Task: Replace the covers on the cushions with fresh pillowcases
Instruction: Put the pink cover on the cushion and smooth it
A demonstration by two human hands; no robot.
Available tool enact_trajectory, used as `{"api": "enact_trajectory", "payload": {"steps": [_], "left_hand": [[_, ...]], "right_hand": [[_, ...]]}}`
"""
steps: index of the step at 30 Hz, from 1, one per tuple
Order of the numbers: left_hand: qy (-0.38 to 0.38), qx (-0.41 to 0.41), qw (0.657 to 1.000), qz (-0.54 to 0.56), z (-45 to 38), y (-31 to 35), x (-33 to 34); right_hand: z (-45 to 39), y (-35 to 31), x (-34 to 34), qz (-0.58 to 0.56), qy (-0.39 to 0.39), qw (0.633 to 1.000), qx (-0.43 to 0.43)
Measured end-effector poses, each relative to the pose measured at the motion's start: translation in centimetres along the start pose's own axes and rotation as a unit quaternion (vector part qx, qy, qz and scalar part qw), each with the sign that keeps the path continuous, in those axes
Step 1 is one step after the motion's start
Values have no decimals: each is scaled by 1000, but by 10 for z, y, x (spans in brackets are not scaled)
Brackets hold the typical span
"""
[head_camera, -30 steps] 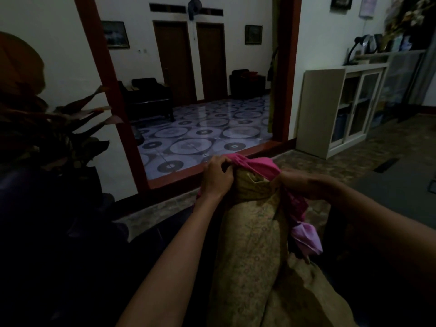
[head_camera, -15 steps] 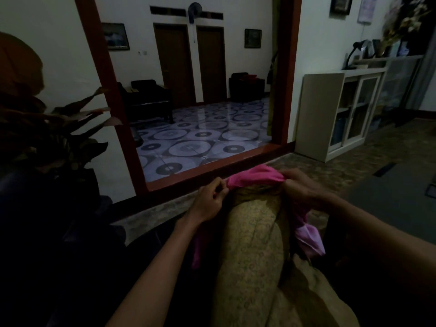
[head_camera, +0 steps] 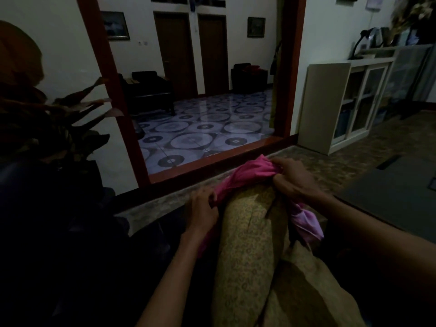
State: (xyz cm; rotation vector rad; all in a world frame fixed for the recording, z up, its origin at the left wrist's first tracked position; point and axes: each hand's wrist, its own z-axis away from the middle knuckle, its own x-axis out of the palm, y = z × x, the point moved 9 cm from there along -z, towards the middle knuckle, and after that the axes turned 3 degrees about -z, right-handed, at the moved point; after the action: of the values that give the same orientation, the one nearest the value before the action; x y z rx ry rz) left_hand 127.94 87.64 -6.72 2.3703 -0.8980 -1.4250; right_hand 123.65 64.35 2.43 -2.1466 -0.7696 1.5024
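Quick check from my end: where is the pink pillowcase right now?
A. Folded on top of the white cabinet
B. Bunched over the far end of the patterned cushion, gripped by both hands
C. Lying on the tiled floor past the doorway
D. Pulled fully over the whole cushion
B: the pink pillowcase is gathered at the far end of the patterned cushion, with the left hand and right hand each gripping it.

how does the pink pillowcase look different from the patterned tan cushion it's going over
The pink pillowcase is plain and bright; the tan cushion carries a fine printed pattern. The pillowcase is bunched and limp over the cushion's far end; the cushion is plump and runs lengthwise toward the camera. The left hand and the right hand grip the pillowcase, not the cushion. Both are cloth.
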Motion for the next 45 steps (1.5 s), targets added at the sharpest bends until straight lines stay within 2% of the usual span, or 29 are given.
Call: {"api": "enact_trajectory", "payload": {"steps": [2, 6, 8, 12, 16, 18, 20, 22, 25, 27, 30, 32, 35, 37, 41, 45], "left_hand": [[-30, 4, 996, 87, 15, 5, 5], [68, -70, 978, 187, 30, 4, -14], [86, -118, 958, 248, 27, 4, -16], [45, -210, 902, 376, 25, -4, -7], [-44, -256, 881, 396, 44, -38, -3], [-48, -260, 886, 381, 49, -52, -7], [-7, -259, 907, 332, 45, -62, -12], [49, -260, 921, 287, 40, -67, -15], [152, -288, 922, 211, 47, -75, -24], [193, -297, 919, 174, 55, -75, -34], [152, -301, 921, 195, 58, -77, -29], [121, -273, 923, 244, 56, -74, -24], [81, -293, 900, 314, 48, -60, -21], [58, -325, 893, 305, 42, -53, -15], [128, -334, 902, 243, 33, -67, -18], [149, -330, 920, 151, 45, -79, -28]], "right_hand": [[-2, 6, 4, -2, 12, 1000, 22], [-5, 5, 24, 12, -11, 1000, 25], [-6, 0, 37, -5, -34, 999, 23], [-8, -22, 70, -38, -89, 995, 37], [-4, -36, 101, -75, -160, 983, 51], [-1, -40, 104, -116, -160, 980, 28], [-3, -42, 93, -101, -113, 988, -4], [0, -45, 84, -55, -97, 993, -39], [13, -50, 87, -14, -152, 985, -75], [20, -52, 91, -17, -183, 980, -74], [3, -51, 89, -49, -147, 988, -26], [-15, -55, 84, -61, -109, 992, -2], [-38, -74, 72, -32, -57, 997, -35], [-51, -77, 72, -21, -47, 998, -38], [-57, -72, 72, -18, -60, 998, -31], [-52, -66, 73, -5, -98, 995, -22]]}}
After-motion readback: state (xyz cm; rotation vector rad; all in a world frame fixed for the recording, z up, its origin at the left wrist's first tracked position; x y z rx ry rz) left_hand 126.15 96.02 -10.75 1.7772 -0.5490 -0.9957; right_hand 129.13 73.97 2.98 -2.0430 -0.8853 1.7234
